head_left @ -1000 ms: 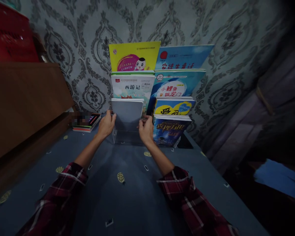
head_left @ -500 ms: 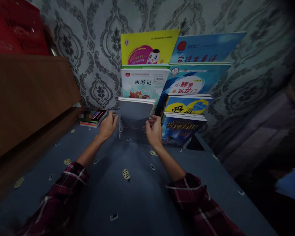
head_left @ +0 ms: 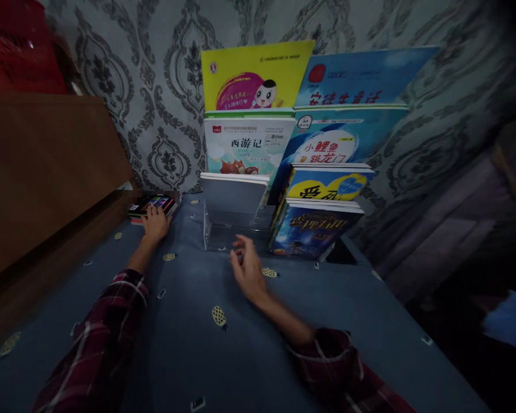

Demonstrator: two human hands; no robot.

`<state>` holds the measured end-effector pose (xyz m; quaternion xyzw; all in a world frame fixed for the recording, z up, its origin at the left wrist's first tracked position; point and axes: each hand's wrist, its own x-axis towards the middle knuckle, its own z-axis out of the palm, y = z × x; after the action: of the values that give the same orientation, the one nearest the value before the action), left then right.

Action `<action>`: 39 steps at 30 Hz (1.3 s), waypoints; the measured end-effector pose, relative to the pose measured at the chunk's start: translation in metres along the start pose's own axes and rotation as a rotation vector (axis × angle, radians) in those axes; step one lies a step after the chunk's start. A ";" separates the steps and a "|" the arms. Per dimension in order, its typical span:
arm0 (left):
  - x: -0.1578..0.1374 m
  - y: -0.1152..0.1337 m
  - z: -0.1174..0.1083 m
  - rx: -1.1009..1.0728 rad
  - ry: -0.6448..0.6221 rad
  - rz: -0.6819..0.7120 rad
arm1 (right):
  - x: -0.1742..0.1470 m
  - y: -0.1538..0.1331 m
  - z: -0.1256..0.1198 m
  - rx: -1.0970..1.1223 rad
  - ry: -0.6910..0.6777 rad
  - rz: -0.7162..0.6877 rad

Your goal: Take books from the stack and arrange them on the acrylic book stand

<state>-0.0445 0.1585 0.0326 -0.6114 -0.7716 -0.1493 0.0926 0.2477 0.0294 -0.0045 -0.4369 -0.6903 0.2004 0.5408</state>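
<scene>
Both hands are now in other places than half a second ago: the left hand (head_left: 156,223) is away from the stand and over at the small stack of dark-covered books (head_left: 155,201), while the right hand (head_left: 249,269) is back from the plain grey book with white page edges (head_left: 230,199). On the stack, the left fingers lie slightly spread over the near right part of the top cover; whether they grip it, I cannot tell. Loosely curled, the right fingers have gaps between them and pinch nothing, just in front of the clear plastic book stand (head_left: 236,236). The small stack lies flat on the blue table surface with yellow pineapple prints (head_left: 184,355), beside the brown wooden cabinet (head_left: 47,172). As for the grey book, it stands upright in the front left of the stand, before the white and pale-teal storybook (head_left: 245,143). To its right stands the dark-blue book with golden title letters (head_left: 312,229).
</scene>
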 end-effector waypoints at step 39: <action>-0.188 -0.080 -0.041 0.172 -0.218 0.519 | -0.015 0.008 0.006 -0.064 -0.289 -0.081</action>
<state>-0.0796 -0.0446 0.0008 -0.7905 -0.6047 0.0120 0.0958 0.2453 0.0225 -0.0212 -0.3922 -0.7840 0.2171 0.4293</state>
